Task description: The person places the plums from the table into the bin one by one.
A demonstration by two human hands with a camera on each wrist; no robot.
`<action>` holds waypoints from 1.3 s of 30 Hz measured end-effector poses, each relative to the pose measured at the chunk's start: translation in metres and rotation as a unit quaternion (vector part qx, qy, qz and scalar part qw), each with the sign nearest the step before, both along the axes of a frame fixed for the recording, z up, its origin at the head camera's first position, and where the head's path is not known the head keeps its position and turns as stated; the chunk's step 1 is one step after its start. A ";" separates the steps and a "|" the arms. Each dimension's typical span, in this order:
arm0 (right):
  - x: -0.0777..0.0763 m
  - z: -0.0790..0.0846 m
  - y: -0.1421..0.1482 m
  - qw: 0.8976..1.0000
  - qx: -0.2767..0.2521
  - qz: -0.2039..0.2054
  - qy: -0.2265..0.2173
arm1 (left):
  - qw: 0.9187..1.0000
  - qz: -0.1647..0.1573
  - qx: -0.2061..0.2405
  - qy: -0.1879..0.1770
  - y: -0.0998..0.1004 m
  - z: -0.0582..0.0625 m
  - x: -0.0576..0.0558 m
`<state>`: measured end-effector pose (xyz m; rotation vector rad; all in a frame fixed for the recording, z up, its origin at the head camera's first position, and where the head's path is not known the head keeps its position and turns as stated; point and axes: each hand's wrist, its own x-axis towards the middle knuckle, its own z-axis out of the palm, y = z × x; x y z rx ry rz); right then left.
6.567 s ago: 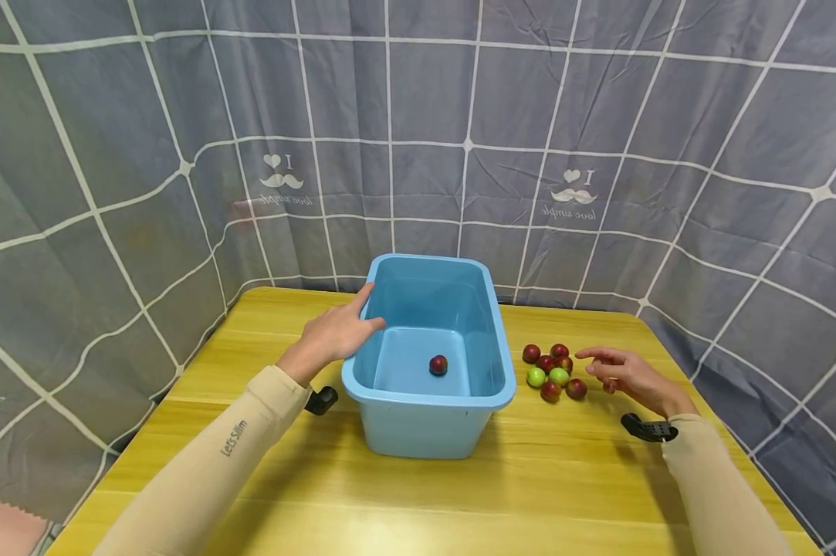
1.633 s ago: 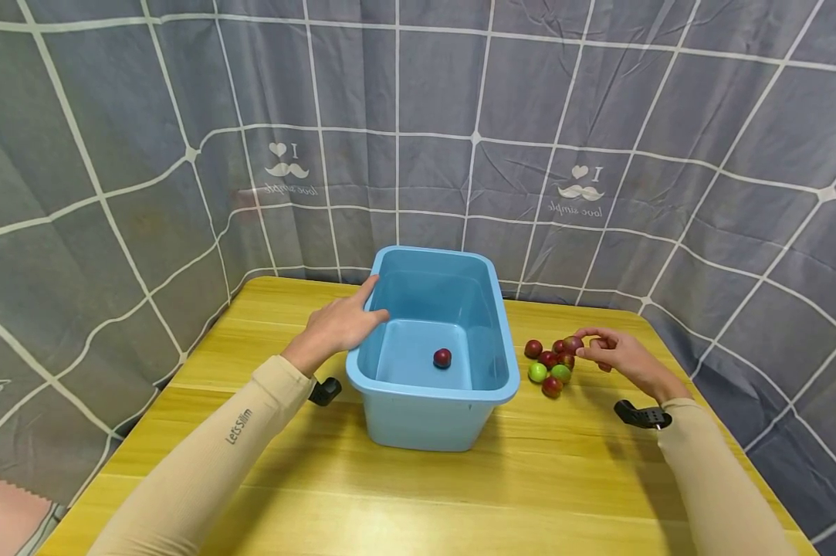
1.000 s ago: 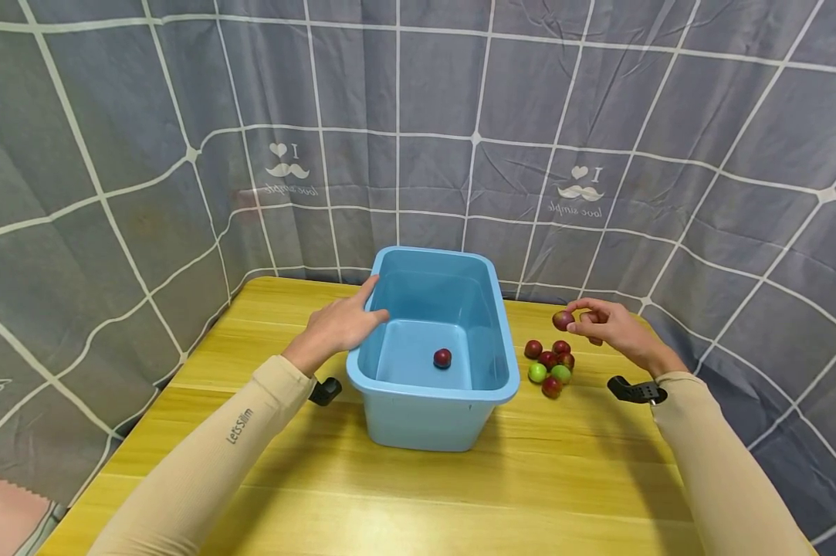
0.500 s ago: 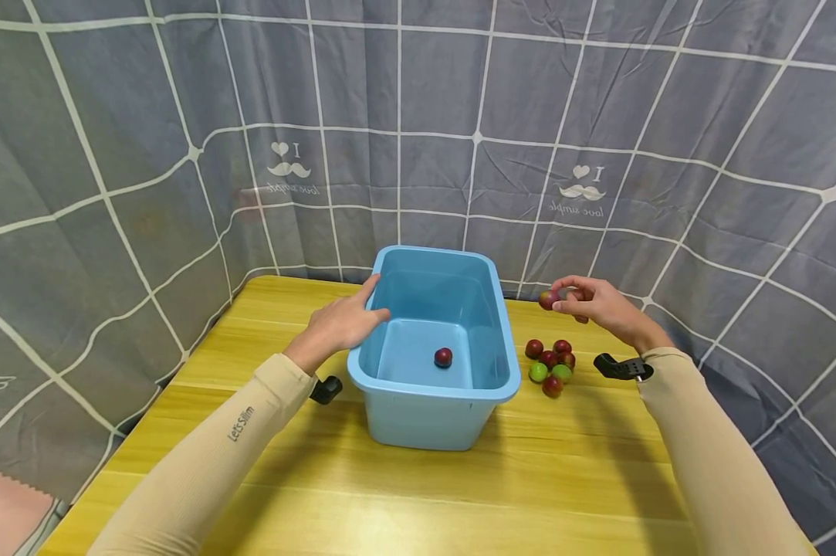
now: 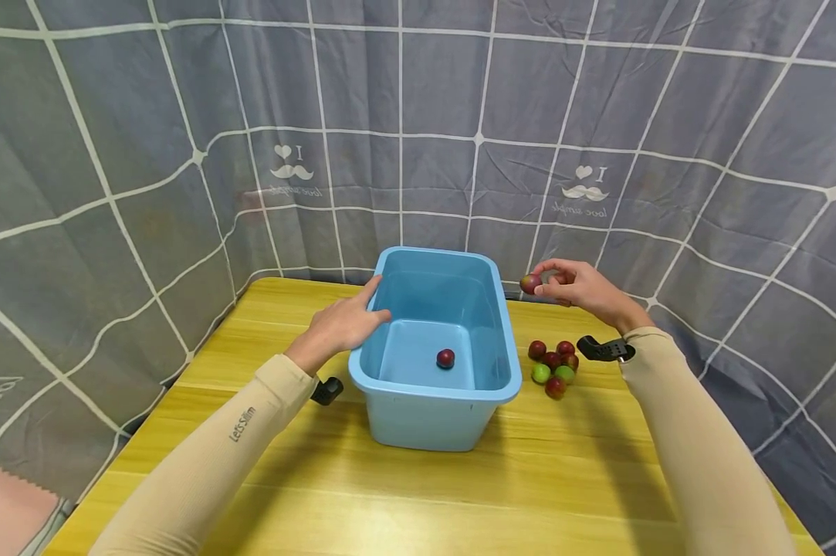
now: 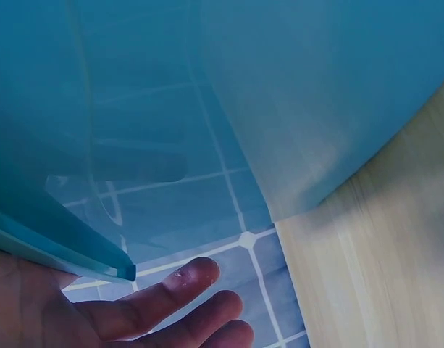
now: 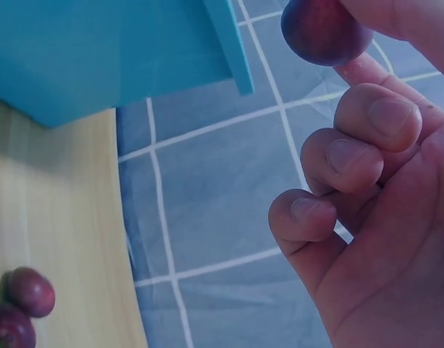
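Observation:
My left hand holds the left rim of a light blue plastic tub, the thumb reaching over to the inside. From the left wrist, its other fingers show loosely bent outside the wall. One dark red plum lies on the tub's floor. Raised off the table, to the right of the tub's far end, my right hand pinches a reddish plum between thumb and index finger. The right wrist view shows this plum at the fingertips, the remaining fingers curled under.
A cluster of several red plums and two green ones sits on the wooden table, right of the tub. A grey curtain with white grid lines hangs behind the table and along both sides.
My right hand took a plum from the cluster's right side, lifted it and carried it left and away from me towards the tub. My left hand stays on the rim.

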<state>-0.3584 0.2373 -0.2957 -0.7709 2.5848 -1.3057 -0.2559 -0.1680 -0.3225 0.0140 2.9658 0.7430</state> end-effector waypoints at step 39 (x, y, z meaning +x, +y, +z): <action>-0.030 0.035 -0.114 0.981 0.167 0.098 0.012 | 1.000 0.001 -0.001 0.003 -0.001 -0.001 0.001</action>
